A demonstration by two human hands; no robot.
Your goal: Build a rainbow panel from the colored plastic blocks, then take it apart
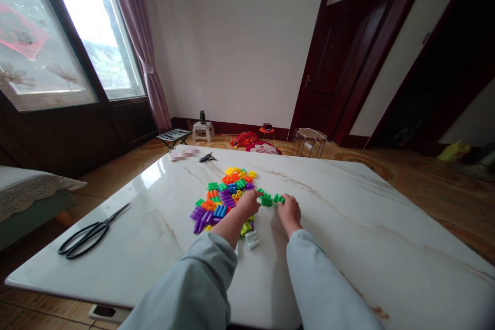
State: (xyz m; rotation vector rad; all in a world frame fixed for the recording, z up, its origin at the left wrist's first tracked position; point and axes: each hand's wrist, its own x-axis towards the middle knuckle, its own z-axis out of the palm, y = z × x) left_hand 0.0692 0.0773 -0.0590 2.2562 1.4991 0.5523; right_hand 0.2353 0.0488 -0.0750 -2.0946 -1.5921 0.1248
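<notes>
A heap of small plastic building blocks in purple, orange, yellow, green and blue lies on the white marble table. My left hand rests at the heap's right edge, fingers curled on a green block piece. My right hand is just to the right, fingers closed on another green block. The two green pieces sit close together between my hands. A white block lies under my left forearm.
Large black scissors lie near the table's left edge. A small dark tool sits at the far edge. On the floor beyond are a white stool, a wire stool and red toys.
</notes>
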